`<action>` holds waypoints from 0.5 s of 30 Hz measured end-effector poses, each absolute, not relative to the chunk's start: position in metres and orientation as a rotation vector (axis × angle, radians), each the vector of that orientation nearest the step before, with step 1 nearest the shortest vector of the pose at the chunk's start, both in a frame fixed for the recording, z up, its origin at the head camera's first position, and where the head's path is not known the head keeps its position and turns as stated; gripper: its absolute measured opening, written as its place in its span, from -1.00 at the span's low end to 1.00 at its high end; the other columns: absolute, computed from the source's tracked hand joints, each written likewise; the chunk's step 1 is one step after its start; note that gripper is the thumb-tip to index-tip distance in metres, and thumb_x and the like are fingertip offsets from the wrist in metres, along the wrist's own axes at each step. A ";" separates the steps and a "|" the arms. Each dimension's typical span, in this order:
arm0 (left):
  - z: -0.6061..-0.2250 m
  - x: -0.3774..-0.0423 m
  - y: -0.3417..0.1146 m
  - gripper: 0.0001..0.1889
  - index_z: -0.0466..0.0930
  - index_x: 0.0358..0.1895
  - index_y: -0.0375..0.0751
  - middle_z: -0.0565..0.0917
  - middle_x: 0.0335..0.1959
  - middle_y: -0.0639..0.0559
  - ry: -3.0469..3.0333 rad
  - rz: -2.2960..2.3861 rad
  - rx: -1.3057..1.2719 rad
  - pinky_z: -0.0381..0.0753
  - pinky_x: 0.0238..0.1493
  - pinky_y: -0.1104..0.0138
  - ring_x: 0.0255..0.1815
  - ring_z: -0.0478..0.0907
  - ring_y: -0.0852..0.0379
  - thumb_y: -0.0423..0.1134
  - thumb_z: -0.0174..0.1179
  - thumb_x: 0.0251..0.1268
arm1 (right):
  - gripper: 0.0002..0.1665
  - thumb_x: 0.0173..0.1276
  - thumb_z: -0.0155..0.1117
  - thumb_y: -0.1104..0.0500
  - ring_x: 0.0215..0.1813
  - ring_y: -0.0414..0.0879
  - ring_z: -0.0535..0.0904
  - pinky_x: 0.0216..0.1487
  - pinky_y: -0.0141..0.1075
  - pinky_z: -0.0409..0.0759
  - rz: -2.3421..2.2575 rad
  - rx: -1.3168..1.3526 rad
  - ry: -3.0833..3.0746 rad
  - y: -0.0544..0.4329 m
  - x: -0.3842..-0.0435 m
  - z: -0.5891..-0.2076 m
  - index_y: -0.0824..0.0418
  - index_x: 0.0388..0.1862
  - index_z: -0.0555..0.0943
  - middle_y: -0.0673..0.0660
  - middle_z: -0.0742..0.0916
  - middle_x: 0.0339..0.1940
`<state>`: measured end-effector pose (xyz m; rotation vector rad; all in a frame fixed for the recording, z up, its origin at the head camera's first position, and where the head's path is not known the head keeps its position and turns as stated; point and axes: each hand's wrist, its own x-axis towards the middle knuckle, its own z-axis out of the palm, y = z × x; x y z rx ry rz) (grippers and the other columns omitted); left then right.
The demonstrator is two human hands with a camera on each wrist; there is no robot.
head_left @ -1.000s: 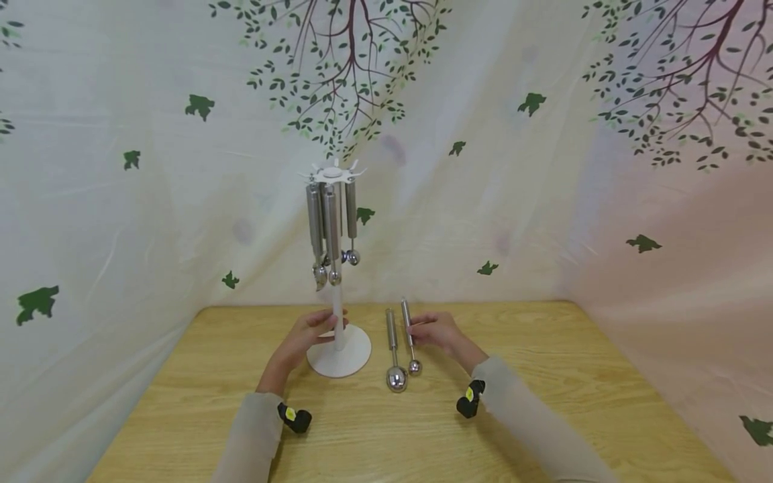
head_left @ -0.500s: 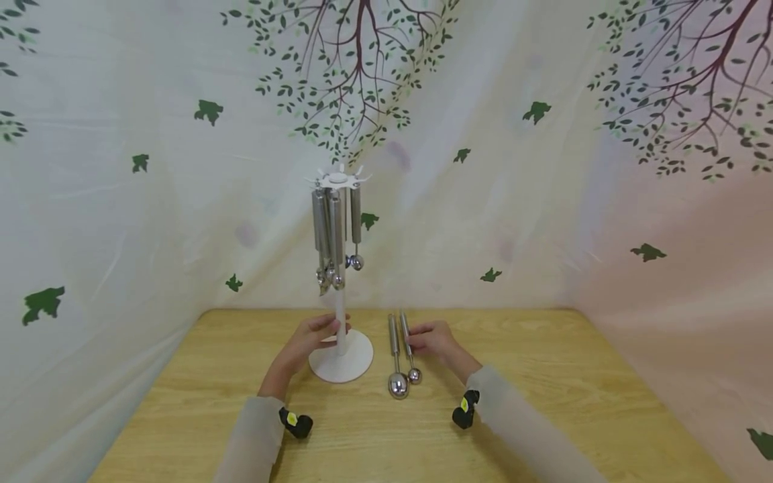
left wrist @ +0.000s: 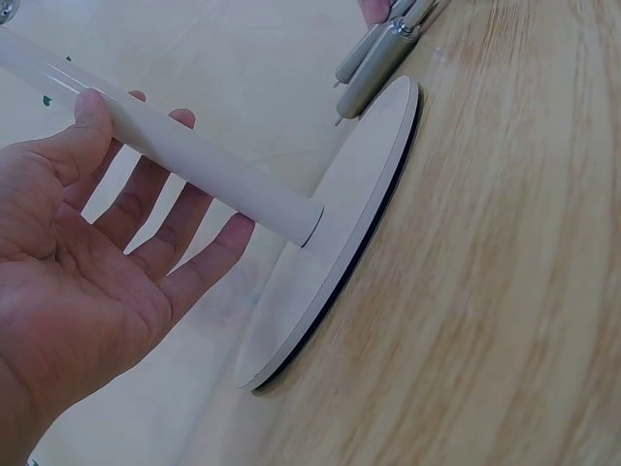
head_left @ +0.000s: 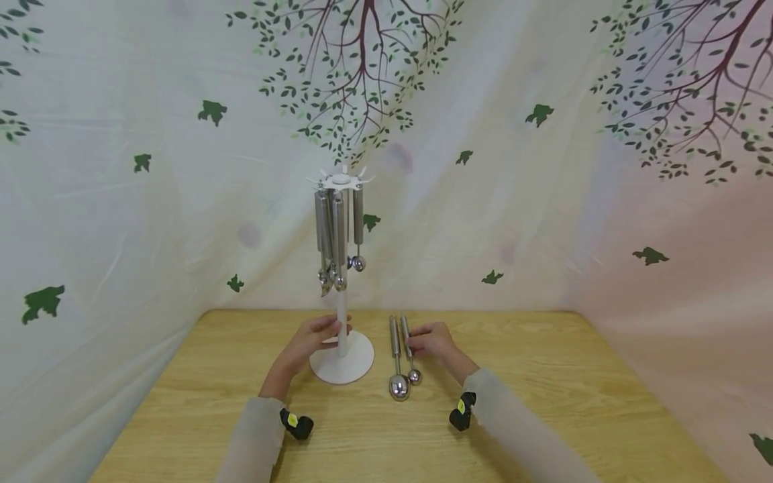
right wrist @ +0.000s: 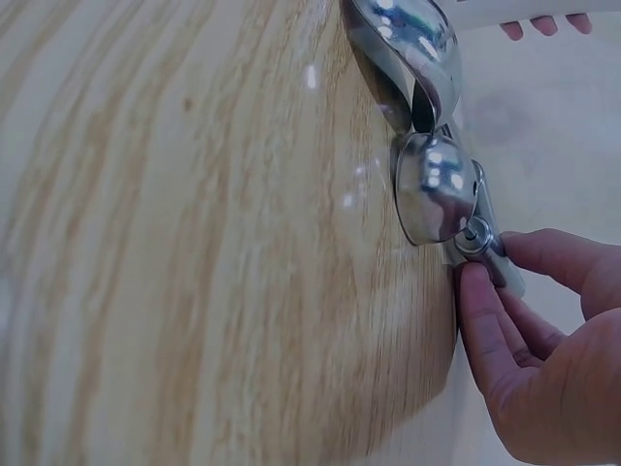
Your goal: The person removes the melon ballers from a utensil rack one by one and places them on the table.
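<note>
My left hand (head_left: pixel 314 339) grips the white pole (left wrist: pixel 194 160) of an upright utensil stand, fingers behind it and thumb in front. The stand's round white base (head_left: pixel 329 370) rests on the table. With thumb and fingers, my right hand (head_left: pixel 436 340) pinches the steel handle of a small melon baller (head_left: pixel 414 376). Left of that lies a larger steel scoop (head_left: pixel 399 387), its handle nearly parallel. In the right wrist view the small melon baller's bowl (right wrist: pixel 434 189) sits right at the larger scoop's bowl (right wrist: pixel 412 44), both rounded sides up.
Several steel utensils (head_left: pixel 338 228) with round or curved ends hang from the stand's white hooked top (head_left: pixel 341 180). The wooden table (head_left: pixel 374 443) ends at a pale cloth backdrop (head_left: pixel 435 268) printed with branches and leaves.
My right hand has brought the small melon baller slightly left, closer to the larger scoop. The left hand keeps its hold on the pole. The head view has shifted a little.
</note>
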<state>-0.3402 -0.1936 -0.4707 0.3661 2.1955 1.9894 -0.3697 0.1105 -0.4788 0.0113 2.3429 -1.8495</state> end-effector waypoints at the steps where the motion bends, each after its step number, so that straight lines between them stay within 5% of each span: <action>1: -0.471 -0.340 -0.194 -0.48 0.41 0.41 -0.43 0.61 0.29 -0.31 2.198 1.987 0.377 0.64 0.32 -0.02 0.35 0.56 -0.16 -0.12 0.06 0.60 | -0.67 0.24 0.42 0.46 -0.36 -0.08 0.73 -0.28 -0.21 0.82 -1.846 0.019 2.347 0.110 -0.369 -0.478 0.60 -0.02 0.64 0.36 0.80 -0.24; 15: -0.470 -0.338 -0.194 -0.49 0.38 0.40 -0.51 0.59 0.29 -0.38 2.200 1.986 0.408 0.62 0.33 -0.04 0.35 0.55 -0.18 -0.17 0.02 0.63 | -0.72 0.22 0.43 0.46 -0.41 -0.13 0.70 -0.34 -0.27 0.80 -1.794 0.063 2.404 0.106 -0.369 -0.478 0.54 -0.09 0.67 0.27 0.80 -0.31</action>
